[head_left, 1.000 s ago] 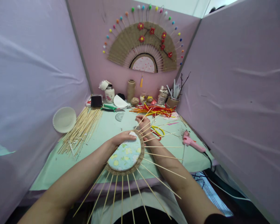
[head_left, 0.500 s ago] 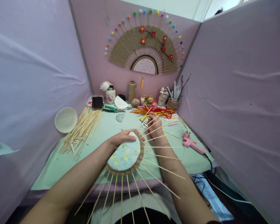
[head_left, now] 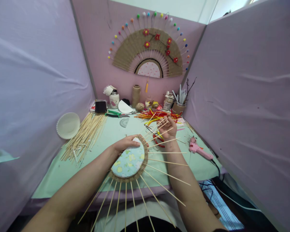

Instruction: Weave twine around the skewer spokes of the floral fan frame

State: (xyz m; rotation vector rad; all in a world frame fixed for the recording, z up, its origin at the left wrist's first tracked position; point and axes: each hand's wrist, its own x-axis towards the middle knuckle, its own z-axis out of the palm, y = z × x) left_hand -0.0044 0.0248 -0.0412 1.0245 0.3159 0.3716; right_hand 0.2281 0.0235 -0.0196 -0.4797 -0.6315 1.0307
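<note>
From my end I see a small craft booth: cloth-draped partitions (head_left: 241,83) flank a covered table (head_left: 106,138) bearing a glue gun (head_left: 200,149), a pile of thin sticks (head_left: 88,133), a spool of twine (head_left: 136,96), and red and yellow strips (head_left: 156,115), while a decorated fan (head_left: 128,51) hangs behind

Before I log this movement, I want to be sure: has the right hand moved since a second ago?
Yes. Judged against the protractor, the right hand has moved rightward and is now farther from it.
</note>
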